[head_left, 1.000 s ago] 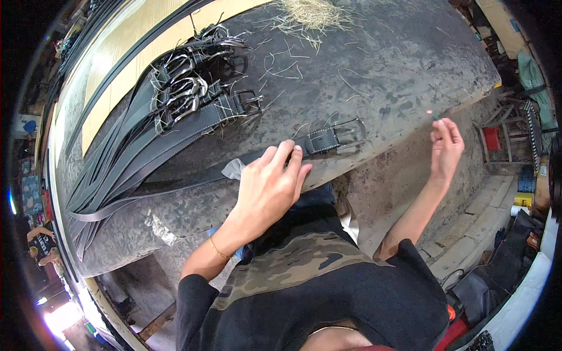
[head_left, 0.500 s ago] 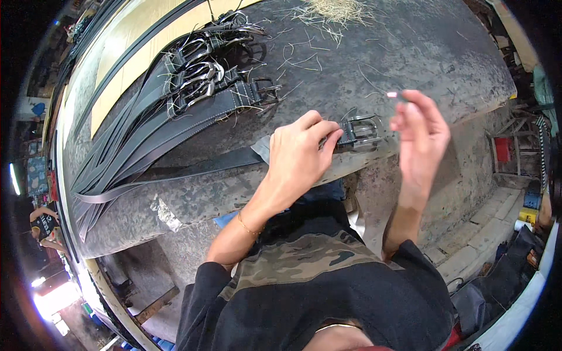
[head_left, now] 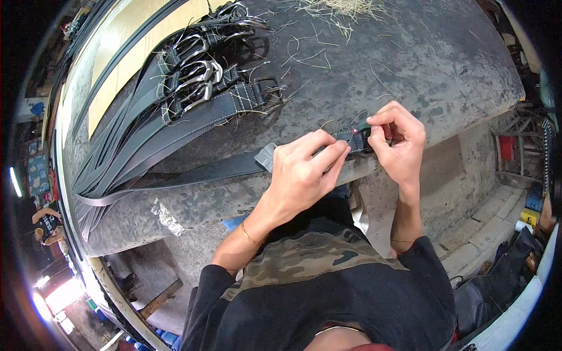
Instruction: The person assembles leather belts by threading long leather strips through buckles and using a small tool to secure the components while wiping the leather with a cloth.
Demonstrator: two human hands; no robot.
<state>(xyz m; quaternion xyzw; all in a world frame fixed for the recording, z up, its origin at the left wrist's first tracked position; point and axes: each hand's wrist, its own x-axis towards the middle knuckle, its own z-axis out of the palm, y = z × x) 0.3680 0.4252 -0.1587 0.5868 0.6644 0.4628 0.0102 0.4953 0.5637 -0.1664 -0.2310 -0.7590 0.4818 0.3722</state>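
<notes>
A black leather belt (head_left: 222, 169) lies along the table's near edge. My left hand (head_left: 307, 167) is closed on it close to the buckle end, thumb and forefinger pinched together. A piece of grey cloth or similar material (head_left: 266, 157) sticks out beside that hand. My right hand (head_left: 401, 140) pinches a small dark green object (head_left: 364, 126) with a pinkish-red glowing tip, too small to identify. That tip is at the belt's stitched end, just past my left fingertips. My right fingers largely hide the buckle.
Several black belts with metal buckles (head_left: 202, 82) lie piled at the left of the dark table (head_left: 433, 76). Loose pale threads (head_left: 310, 55) are scattered beyond, below a straw-coloured heap (head_left: 351, 7). A person (head_left: 47, 225) is at the far left. A metal frame (head_left: 515, 158) stands at the right.
My right hand has come down and left, bringing the small green object from the air to the belt's buckle end. My left hand keeps its hold on the belt, nearly in place.
</notes>
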